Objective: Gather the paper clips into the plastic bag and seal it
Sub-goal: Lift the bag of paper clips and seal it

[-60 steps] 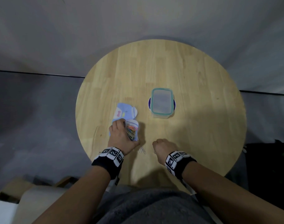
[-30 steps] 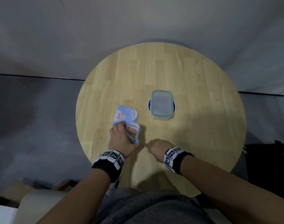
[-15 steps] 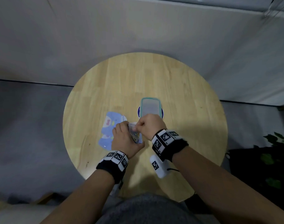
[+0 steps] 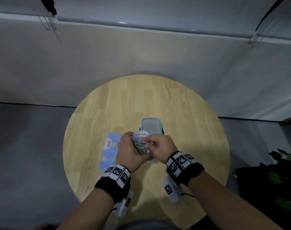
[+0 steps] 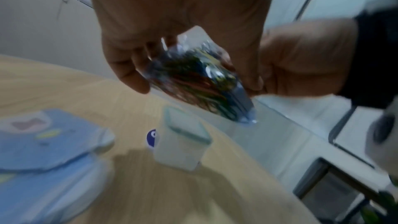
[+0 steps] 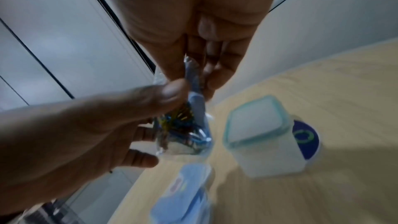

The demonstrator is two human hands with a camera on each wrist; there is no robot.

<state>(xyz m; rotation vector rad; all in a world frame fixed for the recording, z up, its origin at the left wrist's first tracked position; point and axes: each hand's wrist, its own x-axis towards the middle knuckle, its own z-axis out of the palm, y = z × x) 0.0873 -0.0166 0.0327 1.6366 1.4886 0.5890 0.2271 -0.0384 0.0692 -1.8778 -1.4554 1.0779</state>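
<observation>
A small clear plastic bag [image 4: 140, 143] full of coloured paper clips [image 5: 202, 81] hangs in the air above the round wooden table [image 4: 182, 117]. My left hand [image 4: 129, 149] grips the bag's lower part, fingers curled round it [image 5: 129, 67]. My right hand [image 4: 159, 147] pinches the bag's upper edge between thumb and fingers [image 6: 193, 74]. In the right wrist view the bag [image 6: 187, 130] hangs down with the clips bunched at its bottom. Whether its mouth is closed I cannot tell.
A clear box with a teal-rimmed lid [image 4: 151, 127] stands just beyond my hands on a dark blue round disc [image 6: 305, 137]. A light blue printed pouch [image 4: 110, 151] lies flat on the table to the left. A dark plant [image 4: 284, 173] stands off the table's right side.
My right hand left the table's near edge and came up to the bag. Both hands lifted the bag off the table, and the head view tilted upward.
</observation>
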